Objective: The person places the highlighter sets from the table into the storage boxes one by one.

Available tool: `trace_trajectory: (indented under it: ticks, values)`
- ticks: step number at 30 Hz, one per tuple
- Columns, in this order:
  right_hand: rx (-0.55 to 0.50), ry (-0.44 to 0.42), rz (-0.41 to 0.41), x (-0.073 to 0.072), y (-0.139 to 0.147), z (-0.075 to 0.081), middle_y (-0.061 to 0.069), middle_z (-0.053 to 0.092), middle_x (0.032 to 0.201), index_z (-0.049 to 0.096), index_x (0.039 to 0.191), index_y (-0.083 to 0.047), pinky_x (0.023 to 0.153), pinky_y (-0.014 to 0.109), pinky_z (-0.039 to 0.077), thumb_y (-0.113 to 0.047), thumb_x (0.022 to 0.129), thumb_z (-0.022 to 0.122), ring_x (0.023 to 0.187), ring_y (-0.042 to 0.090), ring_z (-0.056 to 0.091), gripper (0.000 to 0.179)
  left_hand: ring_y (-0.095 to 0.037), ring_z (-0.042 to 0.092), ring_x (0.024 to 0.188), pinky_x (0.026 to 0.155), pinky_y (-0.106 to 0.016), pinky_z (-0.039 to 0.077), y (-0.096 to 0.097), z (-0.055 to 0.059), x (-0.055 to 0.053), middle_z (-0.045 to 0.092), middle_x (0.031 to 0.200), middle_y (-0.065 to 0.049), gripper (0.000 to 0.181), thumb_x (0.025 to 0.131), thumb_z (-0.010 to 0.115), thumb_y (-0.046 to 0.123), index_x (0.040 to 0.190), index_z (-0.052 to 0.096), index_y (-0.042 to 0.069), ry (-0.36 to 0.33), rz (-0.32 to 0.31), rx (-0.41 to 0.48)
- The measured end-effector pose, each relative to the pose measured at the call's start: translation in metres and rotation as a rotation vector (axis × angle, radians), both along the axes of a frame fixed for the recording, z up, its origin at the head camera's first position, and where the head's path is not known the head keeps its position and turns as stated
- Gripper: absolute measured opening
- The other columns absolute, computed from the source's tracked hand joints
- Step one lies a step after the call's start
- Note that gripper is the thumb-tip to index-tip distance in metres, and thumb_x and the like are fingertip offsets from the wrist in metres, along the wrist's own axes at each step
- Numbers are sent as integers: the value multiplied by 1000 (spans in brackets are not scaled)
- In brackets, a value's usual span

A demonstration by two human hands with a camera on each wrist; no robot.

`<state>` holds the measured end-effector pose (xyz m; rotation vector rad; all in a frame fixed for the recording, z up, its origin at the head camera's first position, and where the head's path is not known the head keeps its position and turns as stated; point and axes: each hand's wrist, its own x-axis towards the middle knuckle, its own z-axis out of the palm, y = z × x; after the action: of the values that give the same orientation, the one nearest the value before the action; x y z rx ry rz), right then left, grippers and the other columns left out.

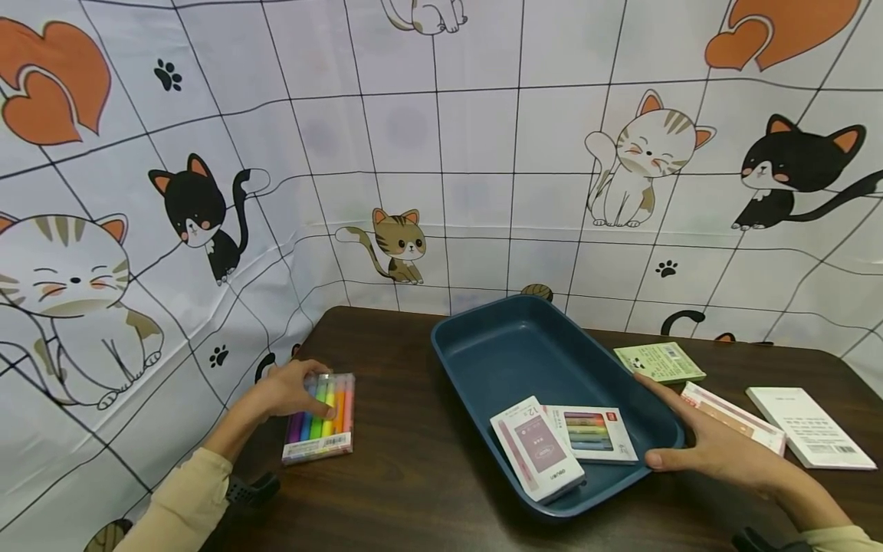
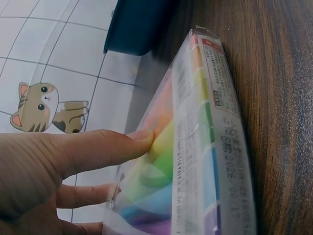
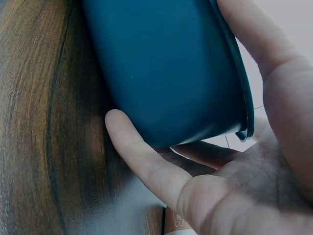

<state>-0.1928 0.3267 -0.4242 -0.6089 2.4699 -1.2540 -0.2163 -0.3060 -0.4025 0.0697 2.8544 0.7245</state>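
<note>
Showing rainbow stripes, the clear pack point(image 1: 326, 431) is pinched by left fingers point(image 2: 105, 148), right fingers point(image 3: 142, 155) spread against a tray point(image 1: 510, 360).

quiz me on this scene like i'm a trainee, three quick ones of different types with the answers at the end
1. Multiple choice: which hand is on the rainbow-coloured pack? (a) left (b) right (c) neither
2. True or false: the green box lies inside the blue tray.
3. Count: how many boxes can be seen inside that tray?

Key
1. a: the left hand has its thumb on the pack, while the right hand grips the tray's corner.
2. False: the green box lies outside it, on the table.
3. Two: a pink-and-white box and a white box showing coloured bars.
</note>
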Motion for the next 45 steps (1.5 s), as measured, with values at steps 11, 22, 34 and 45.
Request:
trace_trajectory:
  ticks: [11, 22, 34, 45]
  values:
    - [14, 13, -4, 1, 2, -1, 26, 14, 162, 11, 165, -25, 94, 72, 34, -21, 94, 71, 138, 55, 22, 94, -27, 55, 87, 72, -39, 50, -4, -2, 1, 59, 109, -16, 83, 68, 96, 28, 134, 57, -4, -31, -20, 122]
    - [2, -11, -5, 1, 1, -1, 27, 12, 162, 10, 165, -26, 95, 74, 33, -21, 94, 71, 138, 57, 21, 93, -29, 61, 89, 70, -42, 58, -18, -9, 2, 48, 132, -32, 71, 74, 92, 14, 135, 59, 1, -108, 70, 359]
    - [0, 4, -2, 1, 1, 1, 26, 13, 162, 11, 165, -27, 95, 73, 34, -20, 94, 72, 138, 55, 21, 94, -33, 66, 89, 73, -49, 59, -33, -22, -4, 52, 123, -24, 67, 82, 87, 13, 141, 55, 5, -207, 57, 634]
    - [15, 14, -6, 1, 0, 1, 27, 13, 162, 11, 165, -23, 94, 72, 35, -21, 94, 72, 137, 56, 23, 94, -36, 65, 98, 79, -51, 58, -38, -30, -7, 53, 124, -24, 66, 87, 81, 11, 144, 50, 4, -318, 54, 785]
